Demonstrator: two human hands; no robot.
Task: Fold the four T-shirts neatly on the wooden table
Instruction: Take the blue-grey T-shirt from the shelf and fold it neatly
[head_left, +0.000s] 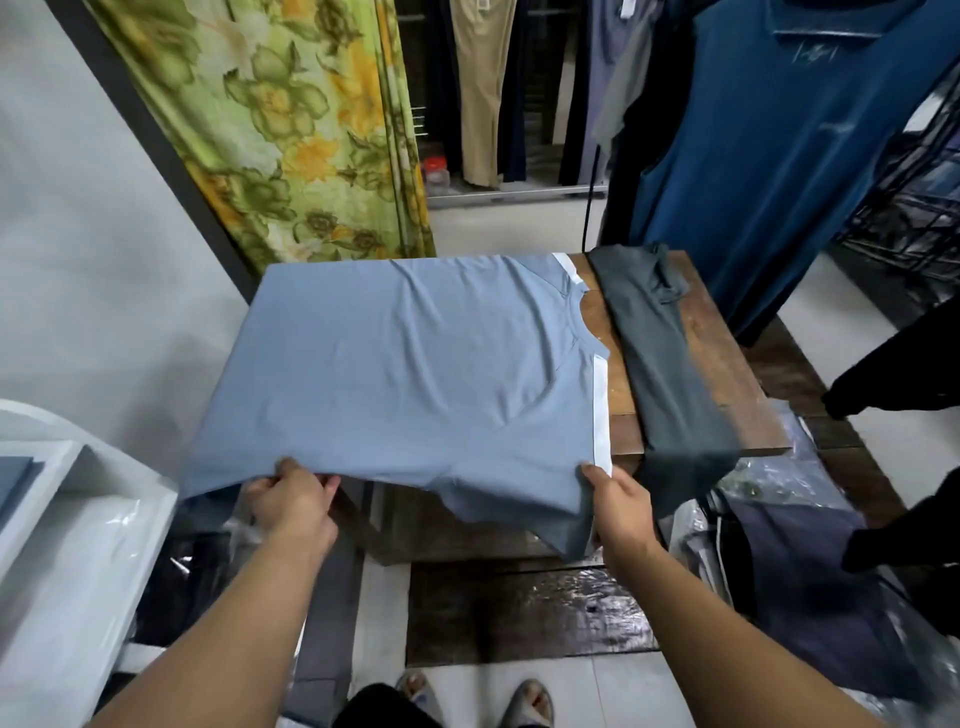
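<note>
a floral green and yellow curtain hangs behind the wooden desk, with khaki trousers and dark garments on a rail further back. a deep blue sleeveless top hangs just beside the desk's far right corner. white furniture stands at the left, and clothes in clear plastic bags lie on the floor to the right. a dark grey t-shirt lies in a strip along the right part of the desk, its near end drooping over the edge, just beside the light blue t-shirt. that blue shirt, trimmed in white, is spread flat over most of the desk, neck to the right, its near side overhanging the edge. both bare forearms reach forward. the left hand pinches the shirt's near edge, fingers curled under the cloth, thumb on top. the right hand grips the near sleeve by the white stripe, thumb on top.
</note>
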